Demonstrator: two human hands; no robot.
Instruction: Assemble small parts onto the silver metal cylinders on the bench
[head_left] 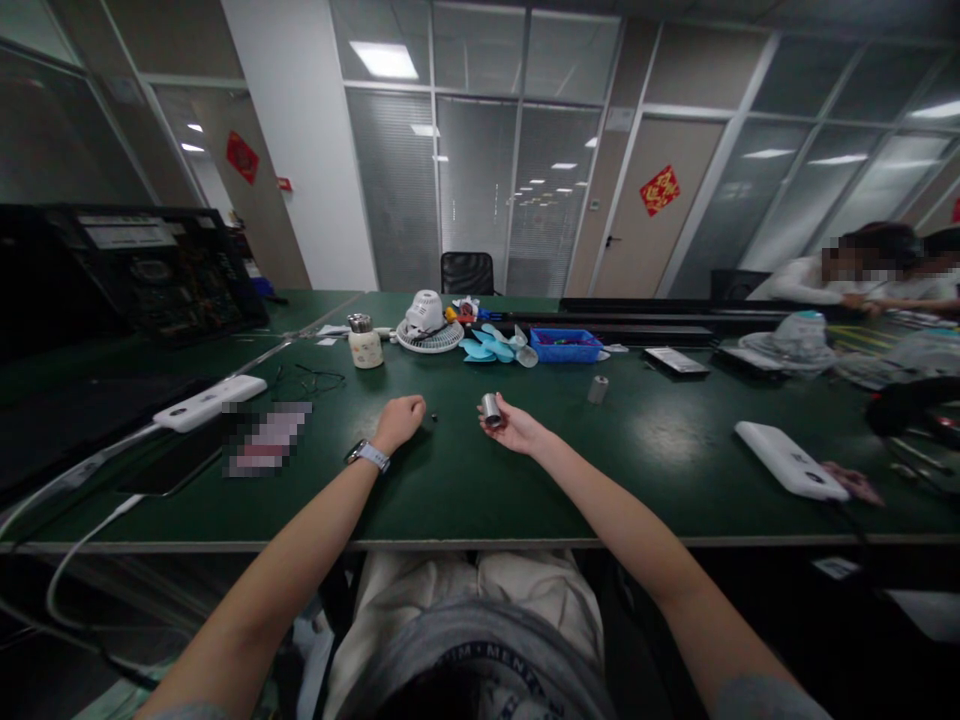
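In my right hand (514, 425) lies a short silver metal cylinder (491, 410), tilted, with the fingers curled round it from below. My left hand (401, 420) is closed and rests on the green tabletop (465, 490); whatever its fingers may hold is hidden. Just to the right of that hand sits a tiny dark part (434, 417), too small to name. Another silver metal cylinder (598, 390) stands upright on the table, off to the right of my right hand.
Farther back are a patterned jar (365, 345), a white fan housing (427, 325), light-blue fan blades (491, 345) and a blue tray (566, 346). White power banks (791, 462) and a phone (180, 460) flank me. An opened computer case (157, 270) stands left; people sit far right.
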